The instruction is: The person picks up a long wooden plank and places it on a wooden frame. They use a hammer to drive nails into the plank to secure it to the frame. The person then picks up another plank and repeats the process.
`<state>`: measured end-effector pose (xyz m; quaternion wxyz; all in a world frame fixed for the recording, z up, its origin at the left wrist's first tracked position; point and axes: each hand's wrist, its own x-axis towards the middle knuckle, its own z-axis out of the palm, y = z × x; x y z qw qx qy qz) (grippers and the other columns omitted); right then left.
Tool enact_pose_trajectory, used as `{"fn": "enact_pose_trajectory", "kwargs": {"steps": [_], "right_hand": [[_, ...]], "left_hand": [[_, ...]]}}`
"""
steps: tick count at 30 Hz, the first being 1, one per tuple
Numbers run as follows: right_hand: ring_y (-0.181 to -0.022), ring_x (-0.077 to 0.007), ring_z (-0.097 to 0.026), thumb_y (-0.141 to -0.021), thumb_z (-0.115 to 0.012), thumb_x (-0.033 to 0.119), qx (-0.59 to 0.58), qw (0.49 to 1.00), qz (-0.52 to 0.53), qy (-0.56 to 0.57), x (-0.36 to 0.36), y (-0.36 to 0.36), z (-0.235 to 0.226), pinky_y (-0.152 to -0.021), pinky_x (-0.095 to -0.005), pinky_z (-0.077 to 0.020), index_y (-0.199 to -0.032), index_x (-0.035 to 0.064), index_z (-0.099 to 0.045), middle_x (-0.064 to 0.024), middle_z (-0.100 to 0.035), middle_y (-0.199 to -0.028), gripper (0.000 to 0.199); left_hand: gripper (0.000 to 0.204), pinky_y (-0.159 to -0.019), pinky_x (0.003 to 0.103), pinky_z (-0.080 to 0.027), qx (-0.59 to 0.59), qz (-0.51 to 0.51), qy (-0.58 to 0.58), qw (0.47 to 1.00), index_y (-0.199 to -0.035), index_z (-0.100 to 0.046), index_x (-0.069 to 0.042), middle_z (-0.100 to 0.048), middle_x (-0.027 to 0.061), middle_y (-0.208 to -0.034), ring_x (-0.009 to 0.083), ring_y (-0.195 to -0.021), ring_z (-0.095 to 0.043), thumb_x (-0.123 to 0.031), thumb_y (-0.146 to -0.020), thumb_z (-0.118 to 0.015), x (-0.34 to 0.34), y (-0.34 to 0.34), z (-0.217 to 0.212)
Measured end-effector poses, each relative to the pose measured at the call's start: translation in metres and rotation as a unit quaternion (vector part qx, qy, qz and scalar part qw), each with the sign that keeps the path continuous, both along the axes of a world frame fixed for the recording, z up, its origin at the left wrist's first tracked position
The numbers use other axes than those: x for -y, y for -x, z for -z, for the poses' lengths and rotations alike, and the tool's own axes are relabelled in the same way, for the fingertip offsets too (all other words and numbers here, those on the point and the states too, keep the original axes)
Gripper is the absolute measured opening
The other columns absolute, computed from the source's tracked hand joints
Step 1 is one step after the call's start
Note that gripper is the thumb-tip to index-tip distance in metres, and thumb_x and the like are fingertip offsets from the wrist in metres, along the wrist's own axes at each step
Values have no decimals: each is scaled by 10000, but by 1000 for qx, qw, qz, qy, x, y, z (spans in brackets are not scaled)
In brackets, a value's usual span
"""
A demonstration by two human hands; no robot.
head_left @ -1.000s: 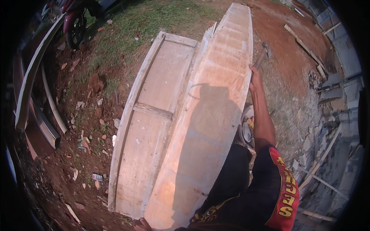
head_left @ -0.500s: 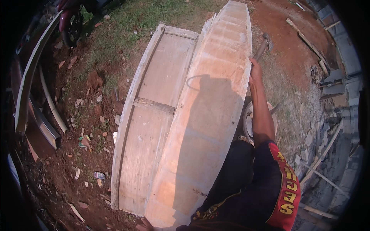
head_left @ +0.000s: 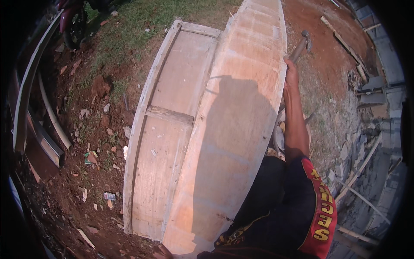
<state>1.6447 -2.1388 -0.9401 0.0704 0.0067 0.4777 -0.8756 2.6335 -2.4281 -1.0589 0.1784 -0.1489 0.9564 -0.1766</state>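
Observation:
A long, light plywood panel [head_left: 241, 64] with whitish stains stands tilted in front of me, my shadow across its face. My right hand [head_left: 291, 77] is at its upper right edge, closed around the handle of a hammer [head_left: 297, 50] whose head points up beyond the edge. My left hand [head_left: 161, 251] shows only in part at the bottom border, its fingers against the panel's lower corner. Left of this panel lies a second plywood panel [head_left: 162, 142] with a timber frame [head_left: 137, 129] and a short cross batten, partly covered by the first.
A round container [head_left: 279, 134] stands behind my right forearm, partly hidden. Curved boards [head_left: 32, 82] and planks lie at the left, below a red motorbike [head_left: 71, 21]. Rubble and litter dot the reddish soil. Timber strips [head_left: 343, 43] and a block structure [head_left: 388, 129] border the right.
The upper part of the front panel has shifted slightly right and up, together with my right hand and the hammer. My left hand stays at the lower corner. The view has moved a little.

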Motion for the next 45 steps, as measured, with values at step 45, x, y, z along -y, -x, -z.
{"fn": "enact_pose_trajectory", "kwargs": {"steps": [45], "right_hand": [[-530,-215,-588,-976,-459,300,-15,832,-18,-554,135,133,-41,-456,-360,-497,-1010,-24,-529,-136,-591,-696,332]], "left_hand": [[373,-752,538,-380,-95,-378,-264,882,-898,-538,62,-545,267,-865,441,-818,-532,-307,-925,-487,9,146,-47]]}}
